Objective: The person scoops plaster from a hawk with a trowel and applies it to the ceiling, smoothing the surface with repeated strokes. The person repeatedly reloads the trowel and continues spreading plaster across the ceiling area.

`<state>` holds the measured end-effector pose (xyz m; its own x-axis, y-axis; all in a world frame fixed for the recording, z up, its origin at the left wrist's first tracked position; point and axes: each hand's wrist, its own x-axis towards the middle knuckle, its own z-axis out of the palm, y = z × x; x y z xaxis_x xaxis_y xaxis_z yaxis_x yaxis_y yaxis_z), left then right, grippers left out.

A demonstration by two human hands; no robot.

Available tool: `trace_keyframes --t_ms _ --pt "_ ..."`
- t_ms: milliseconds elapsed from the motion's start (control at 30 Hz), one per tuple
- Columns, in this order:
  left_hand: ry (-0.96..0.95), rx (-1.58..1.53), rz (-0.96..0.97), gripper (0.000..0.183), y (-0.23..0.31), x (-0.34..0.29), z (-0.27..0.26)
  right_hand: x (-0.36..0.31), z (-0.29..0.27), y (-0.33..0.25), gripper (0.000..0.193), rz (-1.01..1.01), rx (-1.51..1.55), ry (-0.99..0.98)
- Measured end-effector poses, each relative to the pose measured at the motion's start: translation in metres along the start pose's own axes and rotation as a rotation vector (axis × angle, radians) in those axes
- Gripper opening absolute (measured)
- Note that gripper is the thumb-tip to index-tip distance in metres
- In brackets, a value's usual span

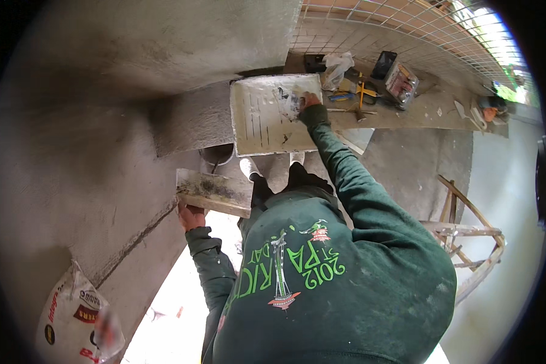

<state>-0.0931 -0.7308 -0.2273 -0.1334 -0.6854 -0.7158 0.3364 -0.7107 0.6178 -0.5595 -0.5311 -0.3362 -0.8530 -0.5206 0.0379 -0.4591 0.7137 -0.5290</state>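
My left hand (pixel 192 217) is closed on the lower left end of a small wooden board (pixel 215 187), whose face is smeared grey and black and whose near edge is pale bare wood. Farther off, a whitish rectangular panel (pixel 258 109) bears thin dark parallel lines and several dark smudges. At its right side is my right hand (pixel 310 101), fingers curled at the surface beside a dark patch. Whatever those fingers hold, if anything, I cannot make out. A dark bucket (pixel 217 154) stands just below the panel's near left corner, partly hidden by it.
On the ledge right of the panel lie a clear plastic bag (pixel 337 68), a hammer-like tool (pixel 361 97), a plastic-wrapped box (pixel 401 84) and a trowel (pixel 468 116). A wooden trestle (pixel 461 230) stands at right. A printed white sack (pixel 79 318) sits lower left. Wire mesh (pixel 388 24) runs behind the ledge.
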Motion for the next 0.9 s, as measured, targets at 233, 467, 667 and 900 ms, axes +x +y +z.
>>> trace_keyframes --t_ms 233,467,667,900 --pt "-0.33 0.034 -0.116 0.046 0.008 0.063 0.013 0.029 -0.002 -0.015 0.026 0.0 -0.317 -0.361" --pt "-0.649 0.846 0.659 0.04 0.061 0.06 0.075 0.032 0.053 -0.006 0.036 -0.527 -0.582 -0.349" --pt "-0.51 -0.135 -0.014 0.033 0.087 0.039 0.135 0.045 0.084 0.024 0.038 -0.513 -0.667 -0.379" --pt "-0.612 -0.232 -0.135 0.026 0.102 0.045 0.152 0.052 0.081 0.016 0.039 -0.504 -0.748 -0.528"
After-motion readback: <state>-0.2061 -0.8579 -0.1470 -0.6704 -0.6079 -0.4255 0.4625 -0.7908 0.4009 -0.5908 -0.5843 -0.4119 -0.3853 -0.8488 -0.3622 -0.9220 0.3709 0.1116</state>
